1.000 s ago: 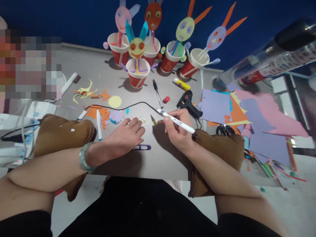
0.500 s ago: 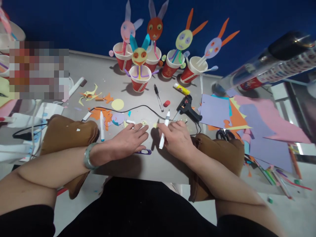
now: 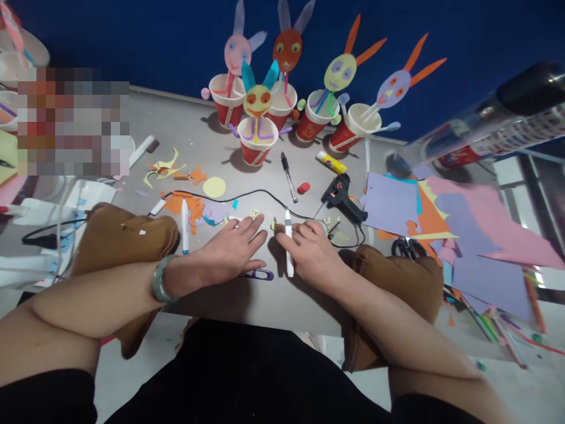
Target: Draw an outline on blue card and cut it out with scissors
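My right hand (image 3: 315,250) is closed around a white marker (image 3: 289,235) with a grey band, held nearly upright in the picture with thumb and fingers. Flat on the table lies my left hand (image 3: 233,244), fingers stretched and holding nothing. A purple loop-shaped handle (image 3: 263,274) shows beneath its thumb; the rest of that tool is hidden. Just beyond the left fingertips is a small pale yellow paper piece (image 3: 255,214). Left of that hand rests another white marker (image 3: 185,227) with a blue end.
Paper cups with rabbit puppets, one being a red cup (image 3: 256,152), stand at the back. A black glue gun (image 3: 343,197), glue stick (image 3: 331,162) and pen (image 3: 289,176) lie ahead. Coloured paper (image 3: 392,203) is at right. Brown cushions (image 3: 128,241) flank my arms; a cord crosses the table.
The marker in my right hand has swung from a slant to nearly upright. My left hand stays flat in about the same place. The whole view has shifted slightly.
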`<act>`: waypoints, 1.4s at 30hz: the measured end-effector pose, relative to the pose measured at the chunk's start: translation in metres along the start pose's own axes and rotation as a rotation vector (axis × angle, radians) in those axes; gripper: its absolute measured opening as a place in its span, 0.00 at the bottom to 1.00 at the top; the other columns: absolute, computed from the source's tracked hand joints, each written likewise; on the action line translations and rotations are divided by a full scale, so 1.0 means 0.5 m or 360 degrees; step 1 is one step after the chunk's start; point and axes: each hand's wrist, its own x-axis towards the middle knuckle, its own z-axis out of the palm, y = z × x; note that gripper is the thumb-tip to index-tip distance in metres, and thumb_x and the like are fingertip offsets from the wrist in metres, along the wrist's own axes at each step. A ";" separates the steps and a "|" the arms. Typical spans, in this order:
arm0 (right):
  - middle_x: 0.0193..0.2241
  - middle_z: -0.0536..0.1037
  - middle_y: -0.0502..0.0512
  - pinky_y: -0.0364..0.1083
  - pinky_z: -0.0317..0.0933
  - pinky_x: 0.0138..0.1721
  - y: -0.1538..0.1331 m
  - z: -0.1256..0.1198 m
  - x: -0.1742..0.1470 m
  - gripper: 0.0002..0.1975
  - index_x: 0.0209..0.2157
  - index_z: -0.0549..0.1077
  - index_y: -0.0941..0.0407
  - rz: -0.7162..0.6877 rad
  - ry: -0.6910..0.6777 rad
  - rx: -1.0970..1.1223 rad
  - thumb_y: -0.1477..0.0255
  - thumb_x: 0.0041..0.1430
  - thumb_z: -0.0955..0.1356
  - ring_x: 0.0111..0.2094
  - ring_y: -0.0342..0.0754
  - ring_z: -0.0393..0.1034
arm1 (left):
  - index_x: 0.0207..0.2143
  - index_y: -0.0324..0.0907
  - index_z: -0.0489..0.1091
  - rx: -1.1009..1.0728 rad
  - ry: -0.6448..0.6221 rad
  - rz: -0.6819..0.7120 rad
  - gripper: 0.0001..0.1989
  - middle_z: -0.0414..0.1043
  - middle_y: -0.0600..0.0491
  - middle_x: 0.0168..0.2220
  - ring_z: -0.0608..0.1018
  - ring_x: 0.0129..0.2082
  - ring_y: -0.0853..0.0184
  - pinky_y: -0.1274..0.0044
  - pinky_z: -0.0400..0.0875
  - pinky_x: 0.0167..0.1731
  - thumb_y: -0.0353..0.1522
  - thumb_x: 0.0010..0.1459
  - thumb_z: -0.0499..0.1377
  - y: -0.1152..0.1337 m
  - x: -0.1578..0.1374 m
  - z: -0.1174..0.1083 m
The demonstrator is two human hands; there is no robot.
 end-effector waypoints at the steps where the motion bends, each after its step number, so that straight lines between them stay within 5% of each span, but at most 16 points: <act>1: 0.35 0.81 0.64 0.55 0.55 0.48 0.000 0.001 0.001 0.17 0.46 0.76 0.60 -0.0013 -0.0005 0.0019 0.84 0.58 0.62 0.44 0.58 0.66 | 0.62 0.34 0.65 -0.0006 0.0006 0.0022 0.30 0.58 0.32 0.68 0.69 0.63 0.47 0.61 0.64 0.56 0.47 0.68 0.53 0.001 0.000 -0.003; 16: 0.42 0.81 0.66 0.57 0.66 0.48 0.006 0.010 0.008 0.21 0.54 0.73 0.61 -0.0103 -0.0019 0.0146 0.84 0.62 0.62 0.52 0.59 0.68 | 0.54 0.33 0.70 -0.0009 0.0177 0.0218 0.27 0.73 0.38 0.57 0.73 0.54 0.53 0.64 0.64 0.53 0.48 0.66 0.56 0.000 -0.003 0.000; 36: 0.49 0.80 0.65 0.57 0.68 0.52 0.019 0.007 0.008 0.19 0.52 0.74 0.58 -0.0104 -0.0057 0.0264 0.84 0.63 0.63 0.54 0.58 0.69 | 0.54 0.33 0.69 -0.0068 0.0152 0.0189 0.26 0.70 0.37 0.57 0.72 0.53 0.51 0.63 0.65 0.50 0.46 0.66 0.57 -0.002 -0.006 0.000; 42: 0.45 0.81 0.60 0.55 0.71 0.46 0.008 0.009 0.006 0.24 0.65 0.63 0.53 0.0163 0.0515 0.0734 0.72 0.69 0.63 0.43 0.52 0.76 | 0.54 0.34 0.68 -0.0031 0.0169 0.0161 0.26 0.70 0.36 0.58 0.72 0.52 0.51 0.62 0.66 0.50 0.46 0.66 0.57 0.003 -0.008 -0.002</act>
